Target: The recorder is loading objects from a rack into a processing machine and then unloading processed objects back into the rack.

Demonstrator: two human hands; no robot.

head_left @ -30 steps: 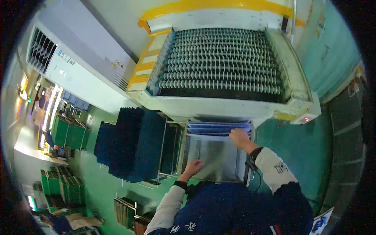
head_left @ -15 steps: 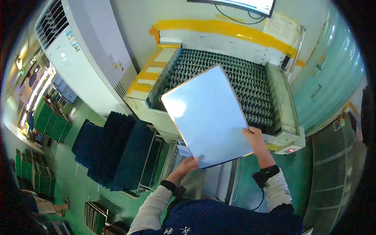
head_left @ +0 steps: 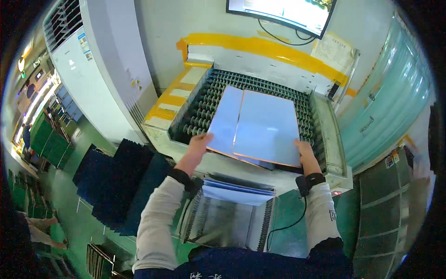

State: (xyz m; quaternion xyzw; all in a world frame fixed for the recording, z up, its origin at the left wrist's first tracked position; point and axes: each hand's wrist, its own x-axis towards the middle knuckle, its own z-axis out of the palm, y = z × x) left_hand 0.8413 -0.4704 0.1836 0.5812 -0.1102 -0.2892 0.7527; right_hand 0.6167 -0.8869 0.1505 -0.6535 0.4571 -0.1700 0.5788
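Two flat, glossy pale-blue panels with thin copper-coloured edges lie partly overlapped over the roller bed (head_left: 197, 116). My left hand (head_left: 197, 148) is closed at the near left corner of the left panel (head_left: 225, 116). The fingers of my right hand (head_left: 305, 152) grip the right edge of the right panel (head_left: 267, 128), close to its near corner. Below the near edges, part of another sheet surface peeks out; whether it belongs to the left panel I cannot tell. Black bands circle both my wrists, and a cable hangs from the right one.
A slotted rack (head_left: 227, 223) holding several similar panels (head_left: 237, 191) stands just in front of the machine. Dark corrugated sheets (head_left: 121, 181) sit at the left. A white cabinet unit (head_left: 97, 69) rises behind them. A monitor (head_left: 283, 14) hangs above; a grey cart (head_left: 383, 204) is at right.
The single panel seen raised and tilted earlier has come down over the rollers, and two panels now show. My left hand has moved forward and left; the rack's panels have come into sight.
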